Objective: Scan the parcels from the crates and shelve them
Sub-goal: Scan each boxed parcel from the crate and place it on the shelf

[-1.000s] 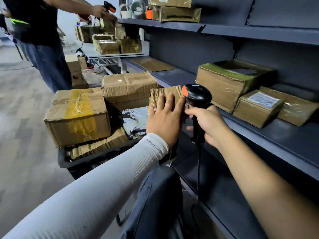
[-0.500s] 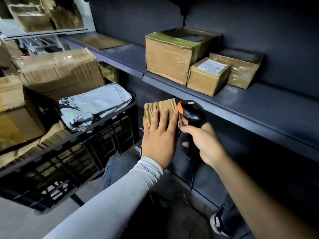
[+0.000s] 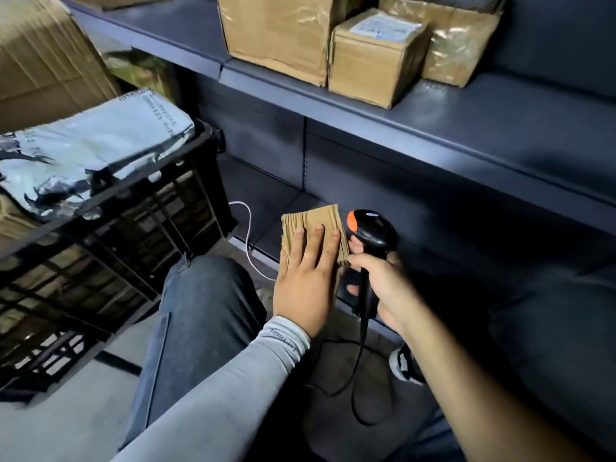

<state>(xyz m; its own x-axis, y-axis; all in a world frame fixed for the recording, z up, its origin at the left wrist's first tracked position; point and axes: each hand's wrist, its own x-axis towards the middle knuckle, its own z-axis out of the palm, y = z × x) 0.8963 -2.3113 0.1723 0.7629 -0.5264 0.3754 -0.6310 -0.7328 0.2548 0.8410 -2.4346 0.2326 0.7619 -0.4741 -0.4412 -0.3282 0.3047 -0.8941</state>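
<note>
Parcel held low at the bottom shelf

Small cardboard parcel point(image 3: 311, 225) sits under the left hand point(image 3: 305, 288), fingers point(image 3: 315, 245) straight and flat on it. Right hand point(image 3: 383, 285), fingers clamped, grips the barcode scanner point(image 3: 371, 230), touching the parcel's edge.

White cable point(image 3: 248, 235): thin, loops up and curves back down, its low end passing behind my knee point(image 3: 200, 311). Knee bent, in blue jeans, seam running down the shin. Shoe point(image 3: 405, 366): white with black, partly hidden, on dark ground. Floor point(image 3: 50, 428): pale grey, lower left. Grey sleeve point(image 3: 233, 395), small lettering at cuff.
</note>
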